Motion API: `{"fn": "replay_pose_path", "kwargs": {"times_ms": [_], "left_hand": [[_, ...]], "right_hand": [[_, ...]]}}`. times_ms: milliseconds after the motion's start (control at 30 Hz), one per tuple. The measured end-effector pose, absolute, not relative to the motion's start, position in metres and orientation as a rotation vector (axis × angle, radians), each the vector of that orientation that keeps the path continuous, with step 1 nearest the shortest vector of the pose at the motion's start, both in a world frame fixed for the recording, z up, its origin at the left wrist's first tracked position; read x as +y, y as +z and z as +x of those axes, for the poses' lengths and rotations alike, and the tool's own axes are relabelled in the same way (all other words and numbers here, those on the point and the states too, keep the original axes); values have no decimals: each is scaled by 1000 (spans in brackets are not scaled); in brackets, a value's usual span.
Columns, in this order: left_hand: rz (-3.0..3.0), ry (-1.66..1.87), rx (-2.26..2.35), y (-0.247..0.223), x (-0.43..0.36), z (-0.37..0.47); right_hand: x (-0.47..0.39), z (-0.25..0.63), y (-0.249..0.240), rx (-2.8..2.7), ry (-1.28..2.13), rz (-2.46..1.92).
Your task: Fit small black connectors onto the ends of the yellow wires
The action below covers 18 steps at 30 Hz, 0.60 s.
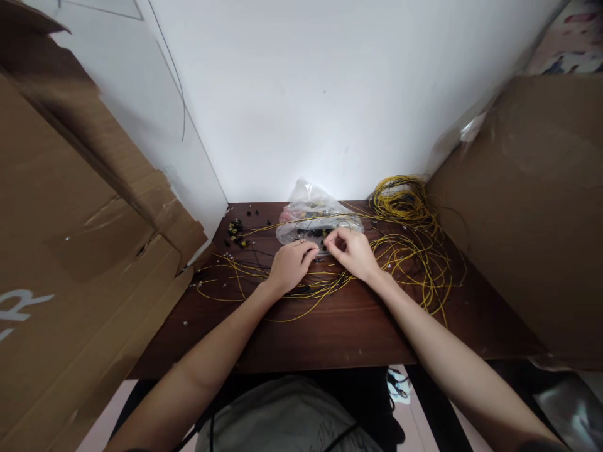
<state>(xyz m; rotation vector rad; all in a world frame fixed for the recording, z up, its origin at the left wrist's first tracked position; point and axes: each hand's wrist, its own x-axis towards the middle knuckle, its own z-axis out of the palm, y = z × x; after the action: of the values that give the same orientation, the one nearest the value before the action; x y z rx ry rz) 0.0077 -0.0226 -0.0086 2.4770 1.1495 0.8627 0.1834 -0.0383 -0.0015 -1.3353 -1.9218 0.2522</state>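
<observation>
My left hand [291,265] is closed in a pinch, thumb against fingers, over the middle of the table. Facing it, my right hand [352,252] pinches too, with a small dark spot at its fingertips; what either hand holds is too small to name. Thin dark wire arcs show just above both hands. Right behind the fingertips lies a clear plastic bag [308,198] with small dark and yellow parts. Yellow and black wires [320,290] run beneath my wrists across the table.
Coiled yellow wire [400,199] is heaped at the back right, with looser loops [419,267] in front. Small black and yellow connectors [235,231] lie at the back left of the brown table [325,345]. Cardboard boxes stand left [94,220] and right [522,207]; a white wall [320,100] is behind.
</observation>
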Motion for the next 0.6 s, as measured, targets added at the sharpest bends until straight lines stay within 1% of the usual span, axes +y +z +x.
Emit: {"fn": "replay_pose_path", "kwargs": {"times_ms": [200,433,600], "left_hand": [[2476,861,1145,-10,-23,8],[2462,860,1123,-11,-22,7],[2461,871,1117,-11,-22,7]], "right_hand": [[-38,184,-1,-1932,256,-1266],[-42,180,1,-2063,401,-1231],[-41,181,-1,-2070,407,-1218]]}}
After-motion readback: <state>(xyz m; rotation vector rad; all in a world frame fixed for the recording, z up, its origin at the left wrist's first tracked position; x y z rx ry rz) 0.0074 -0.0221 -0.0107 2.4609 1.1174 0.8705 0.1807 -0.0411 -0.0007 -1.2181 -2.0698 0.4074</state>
